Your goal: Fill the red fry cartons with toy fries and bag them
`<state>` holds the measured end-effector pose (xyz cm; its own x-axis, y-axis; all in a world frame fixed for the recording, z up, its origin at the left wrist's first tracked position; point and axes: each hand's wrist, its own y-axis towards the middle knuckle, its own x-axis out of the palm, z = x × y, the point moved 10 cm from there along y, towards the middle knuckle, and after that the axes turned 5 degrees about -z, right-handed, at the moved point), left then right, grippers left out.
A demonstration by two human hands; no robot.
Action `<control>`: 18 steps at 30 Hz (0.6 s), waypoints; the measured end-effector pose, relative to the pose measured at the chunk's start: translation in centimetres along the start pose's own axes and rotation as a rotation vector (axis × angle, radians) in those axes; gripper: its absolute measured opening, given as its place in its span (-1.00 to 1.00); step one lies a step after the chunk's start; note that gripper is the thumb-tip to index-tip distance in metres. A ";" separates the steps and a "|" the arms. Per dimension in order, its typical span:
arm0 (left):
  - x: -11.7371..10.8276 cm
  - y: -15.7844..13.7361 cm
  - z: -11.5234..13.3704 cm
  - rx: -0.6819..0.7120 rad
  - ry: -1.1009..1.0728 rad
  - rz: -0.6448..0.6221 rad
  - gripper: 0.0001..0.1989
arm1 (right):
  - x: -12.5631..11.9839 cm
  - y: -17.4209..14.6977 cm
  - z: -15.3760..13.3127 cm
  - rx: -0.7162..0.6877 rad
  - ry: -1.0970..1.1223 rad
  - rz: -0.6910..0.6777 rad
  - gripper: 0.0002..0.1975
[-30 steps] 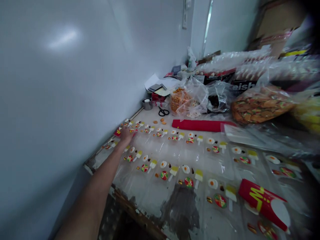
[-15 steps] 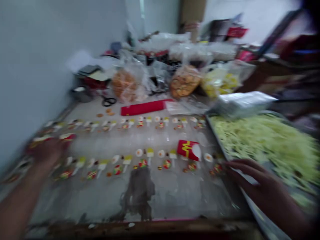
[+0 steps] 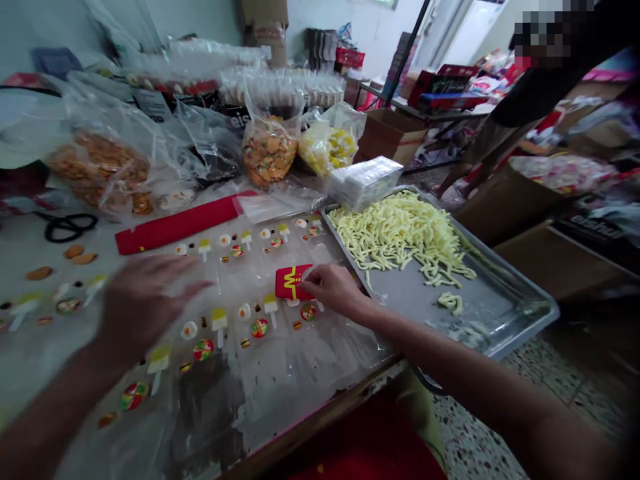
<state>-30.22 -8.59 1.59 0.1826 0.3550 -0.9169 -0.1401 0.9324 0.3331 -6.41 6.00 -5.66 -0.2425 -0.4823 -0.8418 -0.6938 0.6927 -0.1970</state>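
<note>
My right hand point(image 3: 333, 290) pinches the right end of a small red fries carton point(image 3: 287, 283) with a yellow zigzag mark. The carton lies over the rows of clear plastic pouches on the table. My left hand point(image 3: 145, 300), smeared by motion, hovers above the pouches with thumb and fingers apart, holding nothing I can see. Around the hands lie tiny food pieces: fried eggs point(image 3: 189, 330), round pizzas point(image 3: 259, 328), yellow-topped popsicles point(image 3: 219, 323) and little burgers point(image 3: 245, 343). To the right, pale yellow strips like fries point(image 3: 400, 230) are heaped in a metal tray point(image 3: 543, 313).
A flat red strip point(image 3: 180, 223), black scissors point(image 3: 70, 227) and loose brown pieces point(image 3: 40, 273) lie farther back. Bags of small pieces point(image 3: 270, 153) line the rear. A clear plastic stack point(image 3: 365, 180) rests on the tray's corner. Another person point(image 3: 530, 93) stands beyond, among cardboard boxes point(image 3: 393, 133).
The view has swung right. My right hand has moved from the tray's edge to the red carton and grips it. My left hand has come away from red cartons at the far left.
</note>
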 end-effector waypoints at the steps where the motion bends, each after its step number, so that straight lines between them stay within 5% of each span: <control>1: 2.0 1.3 3.6 0.127 0.003 -0.041 -0.52 | 0.5 0.3 0.4 0.035 0.074 -0.028 -0.68; 3: 6.4 3.7 10.2 0.309 -0.018 -0.149 -0.21 | 0.8 0.4 0.7 0.073 0.200 -0.037 -0.70; 6: 11.0 6.3 15.6 0.354 -0.080 -0.252 -0.13 | -0.3 -0.2 -0.1 0.018 0.264 0.041 -0.81; 10: 13.3 7.4 14.9 0.377 -0.125 -0.265 -0.21 | -2.7 -1.6 0.5 -0.012 0.244 0.114 -0.83; 14: 13.0 7.6 12.4 0.328 -0.060 -0.199 -0.08 | -5.3 -4.2 3.7 0.047 0.156 0.161 -0.81; 18: 12.0 6.9 17.7 0.355 -0.110 -0.224 0.11 | -6.4 -6.6 3.5 -0.072 -0.123 0.229 -0.80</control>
<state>-11.82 3.33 -3.25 0.2753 0.1284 -0.9527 0.2543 0.9460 0.2009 2.11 6.34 -0.73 -0.3175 -0.2452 -0.9160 -0.6776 0.7344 0.0383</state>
